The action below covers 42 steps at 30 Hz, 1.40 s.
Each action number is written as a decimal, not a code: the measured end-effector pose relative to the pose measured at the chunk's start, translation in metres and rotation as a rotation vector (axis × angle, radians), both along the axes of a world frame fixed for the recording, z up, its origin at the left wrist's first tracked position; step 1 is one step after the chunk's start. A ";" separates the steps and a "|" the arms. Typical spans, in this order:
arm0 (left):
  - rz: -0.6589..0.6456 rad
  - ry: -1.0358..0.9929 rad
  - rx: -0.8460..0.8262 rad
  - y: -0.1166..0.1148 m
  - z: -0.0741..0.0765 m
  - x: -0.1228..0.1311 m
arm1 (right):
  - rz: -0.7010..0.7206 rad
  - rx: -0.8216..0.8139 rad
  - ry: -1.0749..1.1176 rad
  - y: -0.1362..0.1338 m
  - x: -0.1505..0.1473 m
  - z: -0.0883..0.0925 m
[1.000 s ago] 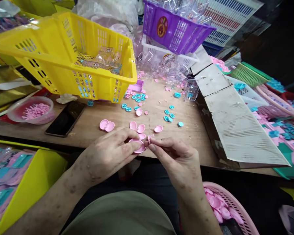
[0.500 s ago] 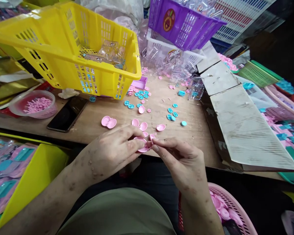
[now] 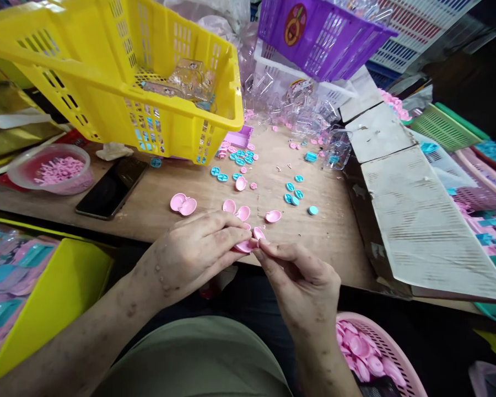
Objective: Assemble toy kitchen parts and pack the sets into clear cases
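Observation:
At the near edge of the wooden table [image 3: 334, 242], my left hand [image 3: 198, 251] has its fingers closed over a pink shell piece [image 3: 244, 246]. The thumb and forefinger of my right hand [image 3: 300, 275] pinch at the right side of the same piece, beside its raised half [image 3: 258, 234]. My fingertips nearly meet there and hide part of it. Just beyond my hands lie open pink shells [image 3: 243, 213], with a joined pair [image 3: 183, 204] to the left and a single one [image 3: 273, 216] to the right. Small turquoise discs [image 3: 298, 194] are scattered farther back.
A yellow basket [image 3: 165, 113] stands at the back left, near a phone [image 3: 111, 188] and a tub of pink bits [image 3: 52, 170]. Cardboard [image 3: 434, 220] borders the right side. Behind is a purple basket [image 3: 322, 41]; a pink basket [image 3: 397, 344] sits low at right.
The camera view has shifted slightly, showing more of the low pink basket. My hands stay together at the pink piece, with my right fingers slightly changed in angle.

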State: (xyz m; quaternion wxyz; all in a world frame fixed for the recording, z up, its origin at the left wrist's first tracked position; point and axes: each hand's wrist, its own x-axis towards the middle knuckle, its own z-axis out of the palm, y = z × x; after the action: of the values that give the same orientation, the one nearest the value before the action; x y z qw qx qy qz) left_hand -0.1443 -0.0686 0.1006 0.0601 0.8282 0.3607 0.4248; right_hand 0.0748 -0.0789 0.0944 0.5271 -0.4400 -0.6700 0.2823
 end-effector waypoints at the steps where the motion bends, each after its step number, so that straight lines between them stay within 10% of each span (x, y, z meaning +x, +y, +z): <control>1: -0.003 -0.002 -0.008 0.001 -0.001 0.000 | 0.005 0.006 -0.002 0.001 -0.001 -0.001; 6: 0.093 0.077 -0.102 0.026 -0.002 -0.014 | 0.100 -0.006 -0.135 0.041 0.017 0.005; 15: 0.210 0.277 -0.326 0.097 -0.039 -0.048 | -0.023 -0.194 -0.696 0.220 0.040 -0.011; 23: 0.254 0.325 -0.321 0.127 -0.044 -0.022 | -0.260 -0.402 -0.930 0.297 0.051 -0.020; 34: 0.391 0.337 -0.527 0.156 -0.038 0.035 | -0.149 -0.404 -0.864 0.278 0.047 -0.024; 42: 0.109 -0.456 -0.724 0.096 -0.026 0.017 | 0.217 -0.331 0.062 0.144 0.041 -0.011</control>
State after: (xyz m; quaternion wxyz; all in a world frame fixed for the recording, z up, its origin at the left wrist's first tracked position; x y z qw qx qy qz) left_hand -0.1273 0.0279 0.0750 0.4023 0.6185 0.5072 0.4454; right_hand 0.1161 0.0647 0.0835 0.4344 -0.4368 -0.6413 0.4574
